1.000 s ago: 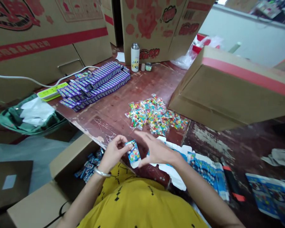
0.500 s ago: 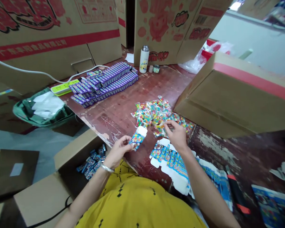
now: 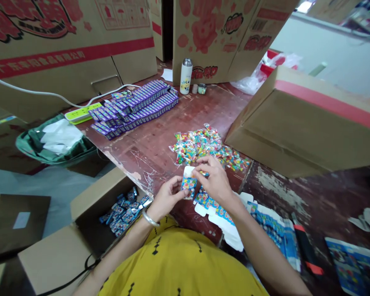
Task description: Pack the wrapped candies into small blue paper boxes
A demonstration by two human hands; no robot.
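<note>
My left hand (image 3: 168,196) grips a small blue printed carton (image 3: 188,183), upright with its white top flap open. My right hand (image 3: 212,179) is at the carton's open top, its fingertips pinched on a small candy packet (image 3: 203,174). Just beyond the hands lies a pile of colourful wrapped candies (image 3: 203,146) on the worn red table (image 3: 160,139). Under my right wrist sits a stack of flat unfolded blue cartons (image 3: 265,228).
Rows of purple boxes (image 3: 135,105) lie at the table's far left, beside a green power strip (image 3: 82,113). A flask (image 3: 186,76) stands at the back. A large cardboard box (image 3: 305,123) fills the right. A floor box (image 3: 123,209) holds filled blue cartons.
My right hand went out to the candy pile, then came back to the carton's open top with a packet. My left hand turned the carton upright.
</note>
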